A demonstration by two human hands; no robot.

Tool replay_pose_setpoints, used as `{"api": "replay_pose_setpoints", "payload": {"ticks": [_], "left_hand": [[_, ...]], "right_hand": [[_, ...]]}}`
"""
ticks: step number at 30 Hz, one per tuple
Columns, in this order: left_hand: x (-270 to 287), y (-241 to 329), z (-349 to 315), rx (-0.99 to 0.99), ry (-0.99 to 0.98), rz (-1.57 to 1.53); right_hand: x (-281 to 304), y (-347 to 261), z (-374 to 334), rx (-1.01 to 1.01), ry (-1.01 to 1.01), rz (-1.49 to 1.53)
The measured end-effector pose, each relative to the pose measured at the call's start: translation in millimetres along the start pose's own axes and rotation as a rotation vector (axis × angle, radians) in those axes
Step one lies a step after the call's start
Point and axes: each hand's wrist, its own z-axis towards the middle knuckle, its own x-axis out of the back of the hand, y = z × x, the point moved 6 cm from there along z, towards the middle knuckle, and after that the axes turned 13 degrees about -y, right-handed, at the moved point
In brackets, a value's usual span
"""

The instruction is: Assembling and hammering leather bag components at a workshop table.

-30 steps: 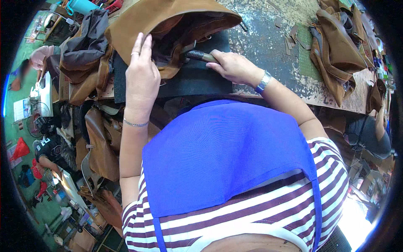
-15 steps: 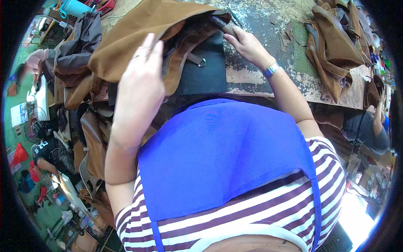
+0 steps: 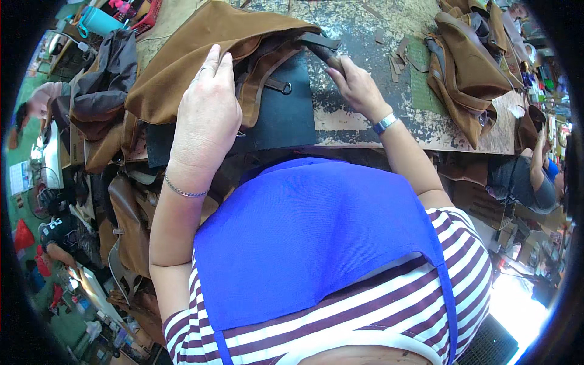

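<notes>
A brown leather bag [image 3: 182, 73] lies on the worktable, its opening toward the right and a strap with a metal ring [image 3: 286, 89] beside it. My left hand [image 3: 210, 115] rests against the bag by the opening, fingers stretched upward; its thumb is hidden. Closed around a dark handle, my right hand [image 3: 360, 85] holds what looks like a hammer [image 3: 325, 53]. Its dark, flat head is at the right end of the bag's opening. A black sheet [image 3: 298, 121] lies under the bag.
More brown bags [image 3: 471, 61] lie on the table at the right, near leather scraps [image 3: 398, 58]. A dark-lined bag [image 3: 106, 79] and a turquoise mug [image 3: 100, 23] sit at the left. Other people are at the left and right edges.
The hammer's head has come into view at the bag's opening. My right hand has shifted slightly down with it. My left hand stays at the bag, less blurred now.
</notes>
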Motion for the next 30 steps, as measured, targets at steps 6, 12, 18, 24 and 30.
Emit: {"api": "replay_pose_setpoints", "payload": {"ticks": [6,12,18,24,30], "left_hand": [[-3,-1,-5,-0.025,0.0,-0.029],[-12,2,-15,-0.048,-0.034,-0.058],[-30,-1,-28,-0.077,-0.033,-0.129],[-48,-12,-40,0.015,-0.078,-0.301],[-33,-15,-36,-0.047,0.104,-0.241]], "right_hand": [[-8,-5,14,-0.074,-0.164,-0.024],[-19,2,21,-0.071,-0.245,-0.007],[-22,-6,27,0.054,-0.308,-0.05],[-36,-13,26,0.099,-0.379,-0.028],[-39,-30,31,0.112,-0.41,-0.005]]}}
